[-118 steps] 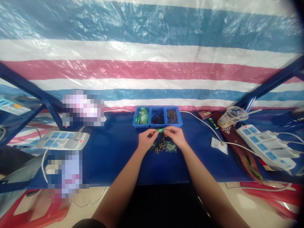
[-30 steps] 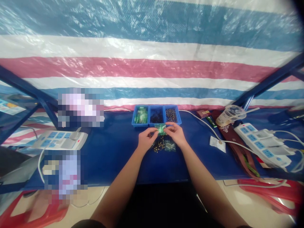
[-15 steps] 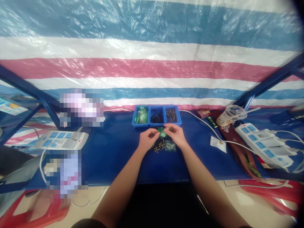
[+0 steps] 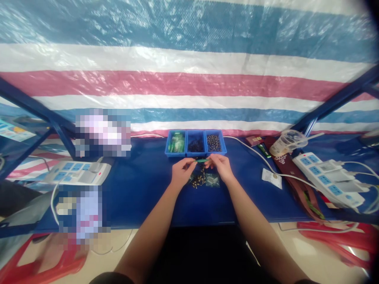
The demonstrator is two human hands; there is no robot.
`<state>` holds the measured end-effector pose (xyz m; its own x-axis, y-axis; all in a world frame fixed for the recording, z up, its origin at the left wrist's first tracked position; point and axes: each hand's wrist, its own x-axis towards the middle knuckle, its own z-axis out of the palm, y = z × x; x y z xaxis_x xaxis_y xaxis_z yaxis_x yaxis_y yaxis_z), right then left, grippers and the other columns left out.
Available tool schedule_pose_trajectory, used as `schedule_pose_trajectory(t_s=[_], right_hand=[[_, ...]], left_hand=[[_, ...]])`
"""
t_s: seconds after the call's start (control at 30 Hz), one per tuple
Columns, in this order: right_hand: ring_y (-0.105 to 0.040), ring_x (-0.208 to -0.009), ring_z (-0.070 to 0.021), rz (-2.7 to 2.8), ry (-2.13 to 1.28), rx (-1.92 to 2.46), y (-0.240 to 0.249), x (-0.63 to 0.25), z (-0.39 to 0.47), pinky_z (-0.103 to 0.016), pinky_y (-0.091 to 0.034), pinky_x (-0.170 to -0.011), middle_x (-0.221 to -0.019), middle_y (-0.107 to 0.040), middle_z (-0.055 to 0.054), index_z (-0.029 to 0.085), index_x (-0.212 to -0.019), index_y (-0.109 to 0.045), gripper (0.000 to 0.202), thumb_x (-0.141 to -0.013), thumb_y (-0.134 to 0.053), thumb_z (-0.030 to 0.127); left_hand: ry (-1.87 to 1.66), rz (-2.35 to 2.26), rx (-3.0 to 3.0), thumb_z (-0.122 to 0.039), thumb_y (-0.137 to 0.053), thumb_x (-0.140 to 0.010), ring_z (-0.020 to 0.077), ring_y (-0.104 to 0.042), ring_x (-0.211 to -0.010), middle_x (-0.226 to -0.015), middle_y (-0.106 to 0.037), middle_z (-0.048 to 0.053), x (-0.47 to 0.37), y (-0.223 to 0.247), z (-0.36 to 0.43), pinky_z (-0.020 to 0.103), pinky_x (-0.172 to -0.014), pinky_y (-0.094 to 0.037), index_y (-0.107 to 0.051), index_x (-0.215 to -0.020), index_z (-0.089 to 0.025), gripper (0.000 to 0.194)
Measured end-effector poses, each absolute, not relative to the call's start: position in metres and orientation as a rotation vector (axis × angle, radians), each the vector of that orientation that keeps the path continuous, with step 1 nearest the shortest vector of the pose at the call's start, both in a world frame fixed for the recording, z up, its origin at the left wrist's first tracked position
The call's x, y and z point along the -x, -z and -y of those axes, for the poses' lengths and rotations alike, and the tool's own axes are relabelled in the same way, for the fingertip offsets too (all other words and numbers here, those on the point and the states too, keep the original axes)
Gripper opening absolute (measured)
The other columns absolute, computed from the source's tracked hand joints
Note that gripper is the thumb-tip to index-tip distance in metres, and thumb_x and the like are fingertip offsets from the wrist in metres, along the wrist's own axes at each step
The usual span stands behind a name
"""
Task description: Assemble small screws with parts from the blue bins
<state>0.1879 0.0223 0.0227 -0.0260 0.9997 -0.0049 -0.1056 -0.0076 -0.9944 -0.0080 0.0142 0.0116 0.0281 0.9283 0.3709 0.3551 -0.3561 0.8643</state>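
A small green plastic bag (image 4: 201, 161) is stretched between my two hands, seen nearly edge-on as a thin strip. My left hand (image 4: 182, 172) pinches its left end, and my right hand (image 4: 219, 165) pinches the right end. Just below the hands, a loose pile of small brass-coloured and dark screw-like pieces (image 4: 197, 180) lies on the blue table. Beside that pile is a clear packet (image 4: 212, 180) with small pale pieces in it. Behind the hands stands a blue three-part bin (image 4: 196, 154): green bags (image 4: 177, 142) left, small black parts (image 4: 196, 145) middle, small metal parts (image 4: 214, 143) right.
Power strips stand at the left (image 4: 78, 173) and right (image 4: 328, 179). A white cable (image 4: 254, 150) crosses the table's right side. Near it are a plastic cup (image 4: 286, 144), a white packet (image 4: 271, 178) and a brown strap-like bag (image 4: 293, 177). A striped sheet (image 4: 189, 85) hangs behind.
The green bag has turned from showing its flat face to a thin edge between my fingers. Both hands have shifted only slightly.
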Motion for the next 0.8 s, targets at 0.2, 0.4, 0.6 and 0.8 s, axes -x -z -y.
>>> schedule_pose_trajectory(t_s=[0.2, 0.4, 0.6, 0.8], right_hand=[[-0.055, -0.056, -0.0116, 1.111, -1.194, 1.113, -0.0193, -0.1869, -0.0203, -0.026, -0.045, -0.053, -0.069, -0.067, -0.001, 0.019, -0.082, -0.068, 0.032, -0.067, -0.079, 0.045], [-0.056, -0.057, -0.0113, 1.105, -1.229, 1.133, -0.0215, -0.1821, -0.0181, -0.025, -0.046, -0.054, -0.074, -0.068, -0.001, 0.020, -0.100, -0.066, 0.045, -0.065, -0.079, 0.045], [-0.055, -0.056, -0.0129, 1.097, -1.144, 1.220, -0.0191, -0.1788, -0.0169, -0.028, -0.047, -0.055, -0.069, -0.066, -0.002, 0.018, -0.081, -0.069, 0.037, -0.064, -0.078, 0.050], [-0.051, -0.047, -0.0116, 1.129, -1.199, 1.160, -0.0168, -0.1811, -0.0167, -0.026, -0.043, -0.049, -0.057, -0.062, 0.001, 0.019, -0.087, -0.069, 0.035, -0.073, -0.073, 0.050]], left_hand=[[-1.315, -1.207, -1.736, -0.027, -0.059, -0.086, 0.0107, -0.060, -0.065, -0.097, -0.072, 0.005, 0.0092, -0.0115, -0.0096, 0.023, -0.063, -0.050, -0.071, -0.101, -0.019, 0.021], [-1.419, -1.317, -1.625, -0.032, -0.070, -0.078, 0.0092, -0.060, -0.058, -0.092, -0.073, 0.005, 0.0040, -0.0099, -0.0086, 0.023, -0.056, -0.050, -0.070, -0.095, -0.018, 0.022], [-1.357, -1.326, -1.540, -0.035, -0.069, -0.081, 0.0121, -0.064, -0.058, -0.081, -0.073, 0.003, 0.0044, -0.0088, -0.0070, 0.025, -0.059, -0.052, -0.068, -0.110, -0.019, 0.034], [-1.357, -1.391, -1.736, -0.035, -0.067, -0.081, 0.0115, -0.060, -0.062, -0.079, -0.070, 0.003, 0.0058, -0.0113, -0.0072, 0.024, -0.060, -0.048, -0.074, -0.088, -0.020, 0.018]])
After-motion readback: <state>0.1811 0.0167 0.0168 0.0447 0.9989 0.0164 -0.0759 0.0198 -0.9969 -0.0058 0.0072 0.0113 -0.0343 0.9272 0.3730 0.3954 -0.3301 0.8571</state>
